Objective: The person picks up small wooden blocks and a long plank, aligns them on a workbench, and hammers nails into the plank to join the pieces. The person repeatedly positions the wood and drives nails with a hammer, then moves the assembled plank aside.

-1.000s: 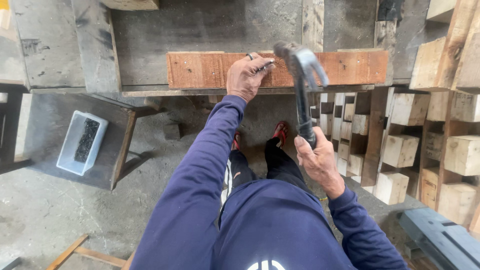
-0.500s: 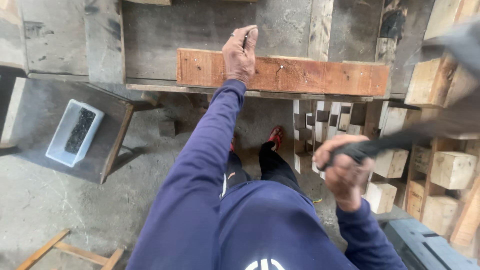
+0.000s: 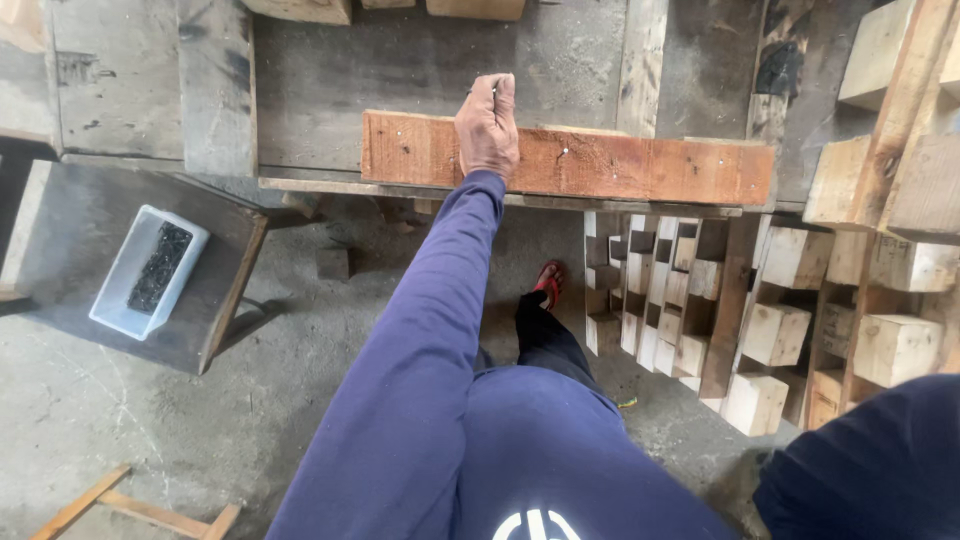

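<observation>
My left hand [image 3: 487, 125] rests fisted on a reddish wooden plank [image 3: 650, 170] that lies across the grey workbench [image 3: 400, 70]. Its fingertips pinch a small dark nail [image 3: 493, 90] upright at the plank's far edge. The left arm is stretched out in a blue sleeve. Of my right arm only the blue sleeve [image 3: 870, 470] shows at the bottom right corner; the hand and the hammer are out of frame.
A white tub of dark nails [image 3: 150, 270] sits on a dark low table [image 3: 215, 310] at left. Stacked pale wooden blocks [image 3: 780, 330] fill the right side. A thin wooden strip [image 3: 130, 505] lies on the concrete floor. My foot wears a red sandal [image 3: 547, 282].
The right hand swung the hammer up and to the right and has gone out of view. The left hand stays on the plank with the nail.
</observation>
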Action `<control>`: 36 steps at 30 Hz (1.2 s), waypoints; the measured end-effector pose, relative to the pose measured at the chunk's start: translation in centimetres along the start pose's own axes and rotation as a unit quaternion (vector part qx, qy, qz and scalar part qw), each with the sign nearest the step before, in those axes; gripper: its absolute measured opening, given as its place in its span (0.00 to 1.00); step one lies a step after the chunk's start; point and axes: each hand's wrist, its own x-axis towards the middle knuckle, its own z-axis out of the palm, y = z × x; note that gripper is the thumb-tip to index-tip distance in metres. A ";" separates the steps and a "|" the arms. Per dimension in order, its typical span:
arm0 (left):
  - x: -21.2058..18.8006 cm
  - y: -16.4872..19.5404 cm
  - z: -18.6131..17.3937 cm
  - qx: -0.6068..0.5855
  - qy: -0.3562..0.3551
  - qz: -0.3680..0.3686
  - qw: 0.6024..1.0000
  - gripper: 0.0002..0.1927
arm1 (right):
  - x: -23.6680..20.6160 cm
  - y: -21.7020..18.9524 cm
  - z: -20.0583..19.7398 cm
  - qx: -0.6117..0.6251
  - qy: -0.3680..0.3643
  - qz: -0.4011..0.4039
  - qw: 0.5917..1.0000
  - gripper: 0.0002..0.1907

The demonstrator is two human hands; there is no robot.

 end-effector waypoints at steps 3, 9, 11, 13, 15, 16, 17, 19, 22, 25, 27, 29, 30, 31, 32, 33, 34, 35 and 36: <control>-0.1 0.0 -0.1 -0.007 0.016 0.015 1.000 0.08 | -1.6 5.2 2.3 -0.027 0.018 0.103 0.994 0.17; 0.4 0.0 -0.1 0.034 0.026 0.032 0.999 0.09 | -1.3 10.0 6.8 -0.285 0.070 0.464 0.835 0.19; 0.2 0.0 0.3 0.023 0.022 0.004 0.999 0.09 | 1.8 5.8 5.0 -0.238 0.021 0.240 0.941 0.18; 0.2 -0.1 0.3 -0.027 0.027 0.020 0.999 0.10 | 3.3 2.5 3.4 -0.130 0.029 0.093 0.987 0.19; 0.1 -0.3 0.3 -0.023 0.020 -0.001 1.000 0.10 | 2.4 2.0 2.4 -0.062 0.017 0.028 0.998 0.19; 0.1 -0.4 0.3 -0.023 0.019 -0.010 1.000 0.10 | 1.1 2.9 2.4 -0.043 0.013 0.021 0.999 0.20; 0.1 -0.5 0.3 -0.027 0.020 -0.008 0.999 0.10 | -0.5 4.5 2.4 -0.026 0.009 0.019 0.999 0.20; 0.2 -0.5 0.2 -0.036 0.021 -0.002 0.999 0.11 | -2.9 7.4 1.9 -0.026 0.016 0.070 0.997 0.21; 0.1 -0.3 0.0 -0.039 0.005 -0.022 0.999 0.11 | -5.8 11.6 3.1 -0.147 0.043 0.331 0.931 0.22; 0.0 -0.1 -0.1 -0.013 0.029 0.091 0.995 0.11 | -6.3 13.5 5.4 -0.281 0.056 0.592 0.753 0.24; 0.2 0.1 0.0 -0.020 0.013 0.009 1.000 0.11 | -5.6 12.1 6.4 -0.289 0.075 0.526 0.796 0.22; 0.4 0.1 0.1 -0.027 0.005 -0.018 0.999 0.11 | -4.4 9.7 6.7 -0.292 0.070 0.398 0.867 0.24; 0.4 0.1 0.1 -0.022 0.006 -0.007 1.000 0.11 | -3.9 8.5 6.9 -0.282 0.052 0.308 0.907 0.27; 0.4 0.1 0.1 -0.017 0.007 -0.004 1.000 0.11 | -3.3 7.3 6.9 -0.251 0.065 0.248 0.934 0.27; 0.3 0.1 0.0 -0.022 0.000 -0.009 1.000 0.11 | -3.0 6.3 7.1 -0.219 0.080 0.194 0.953 0.28; 0.2 0.1 -0.1 -0.026 -0.009 -0.015 1.000 0.12 | -2.7 6.0 7.1 -0.188 0.089 0.164 0.964 0.28; -0.1 0.1 -0.2 -0.030 -0.017 -0.021 0.999 0.12 | -2.8 5.9 7.4 -0.157 0.098 0.133 0.974 0.28; -0.3 0.1 -0.3 -0.029 -0.017 -0.030 0.999 0.12 | -2.7 6.7 7.6 -0.126 0.093 0.110 0.982 0.26; -0.4 0.0 -0.2 -0.030 -0.015 -0.033 0.999 0.12 | -3.1 7.4 7.7 -0.094 0.086 0.086 0.988 0.25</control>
